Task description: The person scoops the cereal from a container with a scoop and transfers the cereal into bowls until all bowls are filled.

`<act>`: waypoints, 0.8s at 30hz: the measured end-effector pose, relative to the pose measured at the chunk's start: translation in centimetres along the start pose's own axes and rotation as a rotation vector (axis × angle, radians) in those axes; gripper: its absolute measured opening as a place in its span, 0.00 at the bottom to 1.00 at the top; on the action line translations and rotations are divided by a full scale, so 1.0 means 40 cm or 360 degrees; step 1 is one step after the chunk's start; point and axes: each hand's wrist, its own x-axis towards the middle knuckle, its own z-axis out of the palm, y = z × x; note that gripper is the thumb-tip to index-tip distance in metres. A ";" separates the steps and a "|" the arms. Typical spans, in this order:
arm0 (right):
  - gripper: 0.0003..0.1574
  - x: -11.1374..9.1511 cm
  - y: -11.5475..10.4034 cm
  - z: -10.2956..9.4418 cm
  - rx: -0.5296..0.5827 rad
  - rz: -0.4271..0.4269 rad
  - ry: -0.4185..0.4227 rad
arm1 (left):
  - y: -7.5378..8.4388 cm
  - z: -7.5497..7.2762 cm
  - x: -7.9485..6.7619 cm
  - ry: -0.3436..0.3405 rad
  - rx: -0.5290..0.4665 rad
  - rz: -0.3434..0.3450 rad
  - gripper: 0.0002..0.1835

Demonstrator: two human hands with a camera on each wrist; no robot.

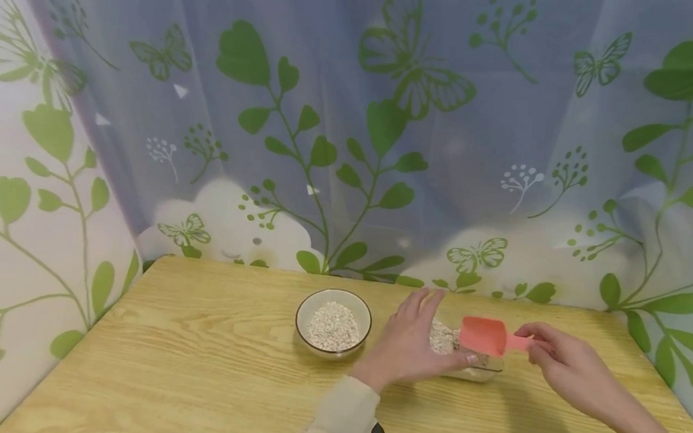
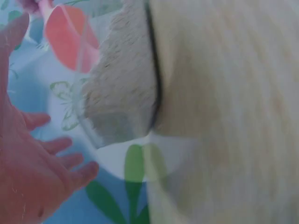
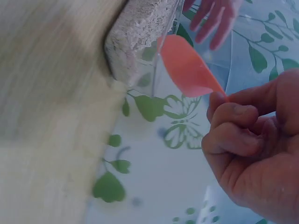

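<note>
Scoop point(image 1: 483, 335), coral plastic, hangs over the clear container point(image 1: 480, 370) of pale flakes, its bowl just above the heap and its short handle pinched between the thumb and curled fingers of our right hand point(image 1: 565, 366). We judge that this fingertip grip at the handle's end keeps the hand itself outside the container's rim. Our left hand point(image 1: 413, 342) lies against the container's near-left side with fingers straight and relaxed, touching rather than clasping it; the contact seems meant to steady the light vessel on the surface point(image 1: 190, 380). In the right wrist view the scoop point(image 3: 189, 65) stands just beside the transparent wall, apart from the flakes point(image 3: 140, 28). To the left, well apart from both hands, a round glass bowl point(image 1: 334, 323) holds a smaller heap of the same flakes. A leaf-and-butterfly curtain point(image 1: 354, 110) closes the background.
</note>
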 end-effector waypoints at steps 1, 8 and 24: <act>0.19 0.003 -0.006 -0.002 -0.0052 -0.0033 0.0005 | 0.000 0.007 0.001 -0.0001 -0.0002 -0.0029 0.60; 0.15 0.024 -0.036 -0.017 -0.0390 -0.0317 0.0115 | -0.008 0.040 0.012 -0.0095 -0.0040 -0.0229 0.67; 0.20 0.072 -0.109 -0.049 -0.0559 -0.0278 -0.0123 | -0.040 0.059 0.026 -0.0255 -0.0011 -0.0339 0.73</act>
